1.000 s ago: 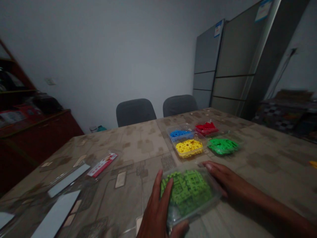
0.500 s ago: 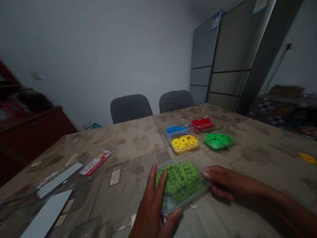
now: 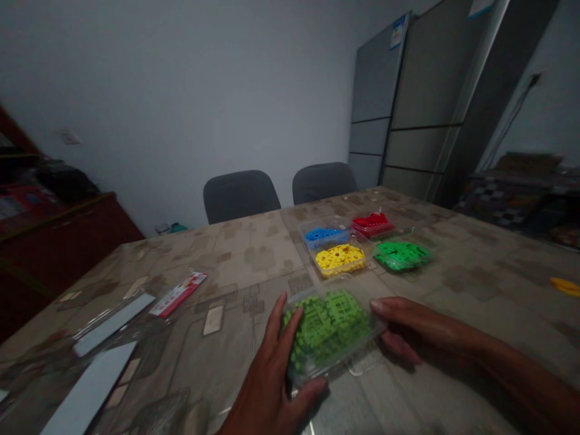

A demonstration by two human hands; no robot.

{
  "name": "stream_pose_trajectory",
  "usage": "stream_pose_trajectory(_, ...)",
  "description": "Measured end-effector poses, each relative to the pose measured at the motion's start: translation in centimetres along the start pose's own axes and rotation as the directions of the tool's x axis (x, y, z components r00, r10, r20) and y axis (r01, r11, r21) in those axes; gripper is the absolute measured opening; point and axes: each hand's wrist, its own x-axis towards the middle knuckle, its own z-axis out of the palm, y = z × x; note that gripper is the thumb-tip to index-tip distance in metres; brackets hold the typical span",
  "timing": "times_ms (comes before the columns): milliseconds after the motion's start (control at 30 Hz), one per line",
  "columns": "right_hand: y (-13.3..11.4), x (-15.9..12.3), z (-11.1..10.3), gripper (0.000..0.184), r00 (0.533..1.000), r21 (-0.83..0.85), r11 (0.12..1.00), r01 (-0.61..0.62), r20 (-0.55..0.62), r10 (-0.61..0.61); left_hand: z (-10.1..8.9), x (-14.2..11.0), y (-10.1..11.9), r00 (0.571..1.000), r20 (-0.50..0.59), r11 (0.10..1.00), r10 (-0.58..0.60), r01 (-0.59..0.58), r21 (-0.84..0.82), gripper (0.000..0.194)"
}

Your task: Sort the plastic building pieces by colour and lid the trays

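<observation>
Between my hands is a clear plastic box (image 3: 333,323) full of light green plastic pieces, tilted a little. My left hand (image 3: 281,374) grips its left side, thumb at the near edge and fingers along the far-left edge. The thumb of my right hand (image 3: 403,323) presses on the right edge, with the other fingers curled below it, partly hidden. Just beyond stand clear boxes of yellow pieces (image 3: 339,258), blue pieces (image 3: 322,235), red pieces (image 3: 373,223) and darker green pieces (image 3: 401,255).
At left on the patterned tablecloth (image 3: 244,254) lie a red and white packet (image 3: 179,294), white strips (image 3: 90,389) and clear wrapping. A yellow item (image 3: 565,286) lies far right. Two grey chairs (image 3: 240,196) stand behind the table, near a tall cabinet (image 3: 423,103).
The view has shifted slightly. The box of light green pieces stays between both hands, and my left hand has slid slightly to the left and down along with it.
</observation>
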Motion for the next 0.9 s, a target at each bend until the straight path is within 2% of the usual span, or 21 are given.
stream_pose_trajectory(133,0.0,-0.1,-0.2,0.038,0.999,0.044,0.999,-0.004,0.032,0.003,-0.5,0.1,-0.2,1.0,0.009,1.0,-0.012,0.013,-0.026,0.083)
stream_pose_trajectory(267,-0.2,0.0,-0.2,0.037,0.998,0.021,1.0,0.006,0.062,-0.007,-0.9,0.2,0.0,0.998,0.061,0.999,-0.036,0.036,-0.004,0.094)
stream_pose_trajectory(433,0.0,0.2,-0.3,0.037,0.999,0.012,1.0,0.003,0.039,-0.004,-0.6,-0.1,-0.1,0.999,0.042,0.998,0.008,-0.011,0.06,0.077)
stream_pose_trajectory(667,0.4,0.3,-0.4,0.035,0.997,0.028,0.999,0.031,0.066,-0.033,0.0,-0.3,-0.2,0.998,-0.005,0.992,0.068,-0.067,0.105,0.073)
stream_pose_trajectory(800,0.4,0.2,-0.4,0.036,0.997,0.036,0.999,0.024,0.066,-0.027,-0.6,-0.1,-0.2,0.999,0.035,0.997,0.025,-0.028,0.073,0.077)
stream_pose_trajectory(900,0.5,0.2,-0.2,0.042,1.0,0.001,1.0,0.025,0.019,-0.025,-1.6,0.5,-0.3,0.997,0.077,1.0,-0.03,0.029,0.011,0.078)
